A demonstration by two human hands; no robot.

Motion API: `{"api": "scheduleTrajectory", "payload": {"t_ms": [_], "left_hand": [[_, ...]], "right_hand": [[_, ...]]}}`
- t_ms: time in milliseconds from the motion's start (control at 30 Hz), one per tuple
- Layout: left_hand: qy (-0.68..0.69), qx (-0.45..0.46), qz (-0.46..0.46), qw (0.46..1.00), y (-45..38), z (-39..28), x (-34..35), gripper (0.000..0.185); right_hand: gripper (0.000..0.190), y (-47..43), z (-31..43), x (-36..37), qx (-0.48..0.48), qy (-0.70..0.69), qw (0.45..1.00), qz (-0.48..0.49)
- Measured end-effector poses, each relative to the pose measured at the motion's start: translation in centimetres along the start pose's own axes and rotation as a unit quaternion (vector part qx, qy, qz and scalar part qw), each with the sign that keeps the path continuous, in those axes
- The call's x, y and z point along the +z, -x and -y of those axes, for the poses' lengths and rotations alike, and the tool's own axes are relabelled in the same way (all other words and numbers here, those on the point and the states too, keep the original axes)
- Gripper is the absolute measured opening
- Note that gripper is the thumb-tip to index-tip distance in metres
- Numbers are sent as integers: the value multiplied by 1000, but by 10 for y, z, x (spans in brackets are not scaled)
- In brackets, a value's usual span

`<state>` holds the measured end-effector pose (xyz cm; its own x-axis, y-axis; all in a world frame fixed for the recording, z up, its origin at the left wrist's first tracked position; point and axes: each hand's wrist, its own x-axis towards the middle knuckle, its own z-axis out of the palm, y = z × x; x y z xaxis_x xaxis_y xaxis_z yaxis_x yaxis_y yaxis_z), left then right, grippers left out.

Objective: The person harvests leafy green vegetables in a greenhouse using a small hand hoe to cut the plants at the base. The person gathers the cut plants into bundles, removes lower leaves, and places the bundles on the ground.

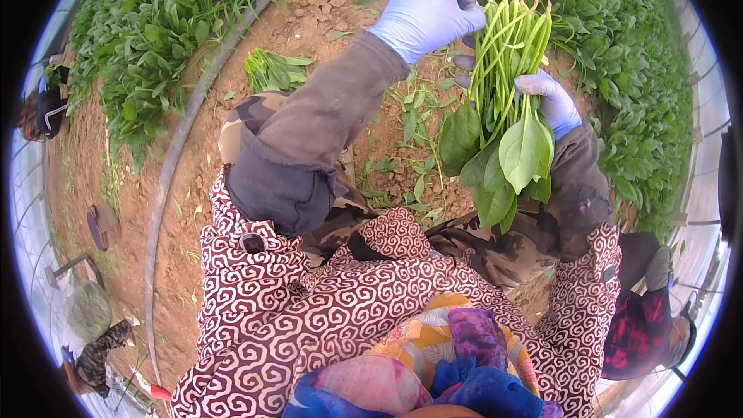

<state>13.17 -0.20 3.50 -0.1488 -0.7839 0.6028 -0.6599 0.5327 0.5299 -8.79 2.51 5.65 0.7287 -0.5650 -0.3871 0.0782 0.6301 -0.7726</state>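
Observation:
In my gloved right hand I hold a bunch of cut spinach, its stem ends up and its broad leaves hanging down. My left hand, in a bluish nitrile glove, is raised at the upper left of the stem ends. Its thumb and forefinger are bent close together beside the stems; whether a stem or scrap lies between them is too small to tell. A smaller bundle of spinach lies on the soil beyond my left knee. Loose leaves and stems are scattered on the ground between my legs.
Dense rows of growing spinach stand at the left and right. A grey drip hose curves along the soil on the left. A person in a red and black checked top is at the lower right; other people appear at the left edge.

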Motion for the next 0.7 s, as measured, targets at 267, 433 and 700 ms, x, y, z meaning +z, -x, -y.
{"api": "scheduleTrajectory", "payload": {"t_ms": [267,433,700], "left_hand": [[224,-185,-190,938,-5,16,-16,10],[136,-181,-115,967,-4,21,-28,16],[212,-167,-53,962,2,15,-1,25]], "right_hand": [[93,1,-5,-14,-53,-12,998,-22],[89,7,6,-10,-95,-12,995,-31],[57,4,6,-24,-68,89,985,-134]]}}
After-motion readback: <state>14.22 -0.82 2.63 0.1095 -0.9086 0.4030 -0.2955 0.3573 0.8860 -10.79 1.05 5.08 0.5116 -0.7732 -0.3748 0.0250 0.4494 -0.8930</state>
